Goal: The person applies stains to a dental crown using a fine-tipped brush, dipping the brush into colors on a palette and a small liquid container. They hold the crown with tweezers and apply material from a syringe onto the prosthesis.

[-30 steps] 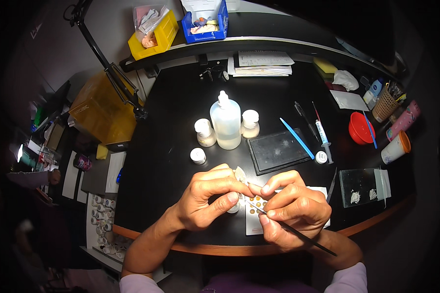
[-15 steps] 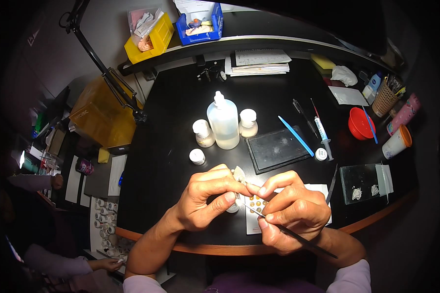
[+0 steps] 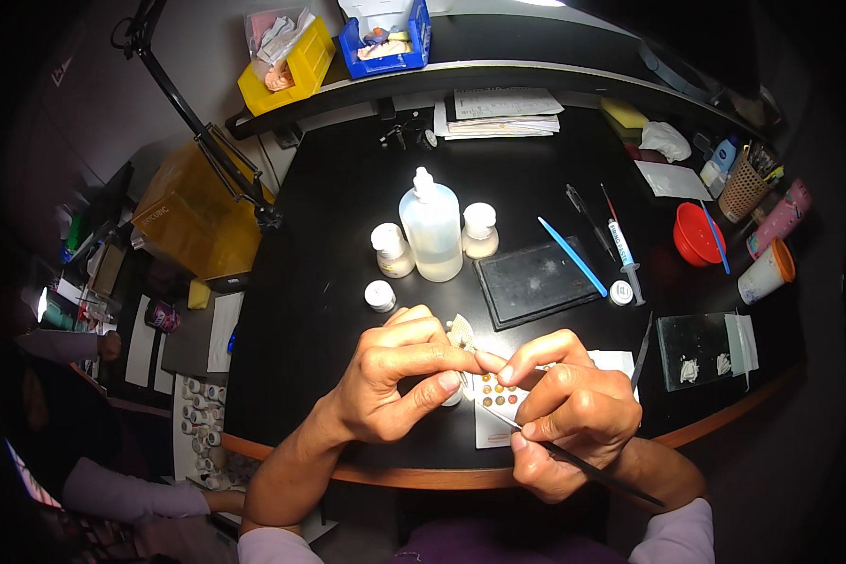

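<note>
My left hand (image 3: 399,376) is closed in a pinch around a small cream-coloured piece (image 3: 460,335), which shows beyond the fingertips; the fingers hide most of it. My right hand (image 3: 573,414) grips a fine brush (image 3: 573,461) with a dark handle, its thin tip pointing toward the left fingertips with a small gap between. The fingertips of both hands meet. Beneath them lies a white card (image 3: 492,430) with rows of round brown and amber spots. A small pale round container (image 3: 453,397) shows partly under the left fingers.
Ahead stand a large dropper bottle (image 3: 432,235) and several small white-capped jars (image 3: 392,249). To the right are a black slab (image 3: 536,287), a blue stick (image 3: 573,258), a syringe (image 3: 624,258), a red bowl (image 3: 696,240) and a glass plate (image 3: 691,329). A person's sleeve (image 3: 127,493) is at far left.
The brush tip has drawn back slightly, right and down from the left fingers. At lower left, the other person's forearm has shifted. The whole view has moved slightly.
</note>
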Tool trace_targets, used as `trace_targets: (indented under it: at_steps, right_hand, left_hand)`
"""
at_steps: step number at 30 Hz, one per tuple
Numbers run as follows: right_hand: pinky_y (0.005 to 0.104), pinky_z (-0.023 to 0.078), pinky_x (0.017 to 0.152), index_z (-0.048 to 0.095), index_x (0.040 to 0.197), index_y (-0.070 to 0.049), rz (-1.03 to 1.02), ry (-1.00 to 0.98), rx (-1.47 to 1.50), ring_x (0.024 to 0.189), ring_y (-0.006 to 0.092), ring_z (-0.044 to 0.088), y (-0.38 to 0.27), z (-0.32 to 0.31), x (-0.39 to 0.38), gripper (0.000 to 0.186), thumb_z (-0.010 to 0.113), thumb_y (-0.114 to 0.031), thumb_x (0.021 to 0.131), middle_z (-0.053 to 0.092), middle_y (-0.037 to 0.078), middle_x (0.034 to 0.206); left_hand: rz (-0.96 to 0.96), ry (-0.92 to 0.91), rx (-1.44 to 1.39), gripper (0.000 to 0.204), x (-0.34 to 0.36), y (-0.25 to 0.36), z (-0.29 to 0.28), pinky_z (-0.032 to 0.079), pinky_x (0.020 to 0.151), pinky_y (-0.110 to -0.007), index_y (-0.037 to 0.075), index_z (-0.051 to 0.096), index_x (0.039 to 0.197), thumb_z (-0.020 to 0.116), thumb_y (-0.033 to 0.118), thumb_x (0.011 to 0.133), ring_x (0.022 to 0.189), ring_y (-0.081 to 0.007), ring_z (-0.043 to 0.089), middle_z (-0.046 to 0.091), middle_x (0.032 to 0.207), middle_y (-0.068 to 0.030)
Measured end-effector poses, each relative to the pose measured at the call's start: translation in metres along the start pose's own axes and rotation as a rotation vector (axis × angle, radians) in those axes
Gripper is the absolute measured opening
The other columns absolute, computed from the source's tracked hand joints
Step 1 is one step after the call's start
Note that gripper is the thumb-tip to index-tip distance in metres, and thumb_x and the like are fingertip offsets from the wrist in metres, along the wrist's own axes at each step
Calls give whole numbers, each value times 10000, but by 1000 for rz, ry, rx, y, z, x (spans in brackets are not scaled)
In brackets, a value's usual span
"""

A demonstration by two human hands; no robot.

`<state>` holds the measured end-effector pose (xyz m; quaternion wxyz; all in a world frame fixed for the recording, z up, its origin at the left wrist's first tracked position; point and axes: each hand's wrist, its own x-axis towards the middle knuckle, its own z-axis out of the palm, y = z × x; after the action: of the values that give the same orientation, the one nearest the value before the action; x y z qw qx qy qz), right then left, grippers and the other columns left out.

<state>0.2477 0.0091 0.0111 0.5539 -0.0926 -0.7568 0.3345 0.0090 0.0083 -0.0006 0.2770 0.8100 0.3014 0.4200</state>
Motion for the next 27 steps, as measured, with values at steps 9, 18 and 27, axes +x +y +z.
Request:
trace_targets:
  at_steps: [9,18,27]
  right_hand:
    - [384,575,781,579,729,-54,-1,8,-4,929,324,694,2,2,-2,216,720,90,651,606,52,686]
    - [387,569,790,579,734,-55,16,-25,-14,940,324,693,0,1,-1,224,730,88,650,615,50,689]
    - [380,565,791,582,738,-56,14,-33,-17,940,318,693,1,0,0,219,738,77,660,621,51,689]
  left_hand:
    - [14,13,14,299,1,1,1,404,722,-341,5,799,1022,658,253,936,700,-177,561,633,722,-61]
    - [63,50,-13,244,1,-3,4,373,686,-330,70,815,1085,681,168,906,655,-166,484,624,698,-32]
    - [71,45,-2,238,1,-3,3,369,681,-324,71,815,1083,678,186,926,651,-164,476,607,687,-20]
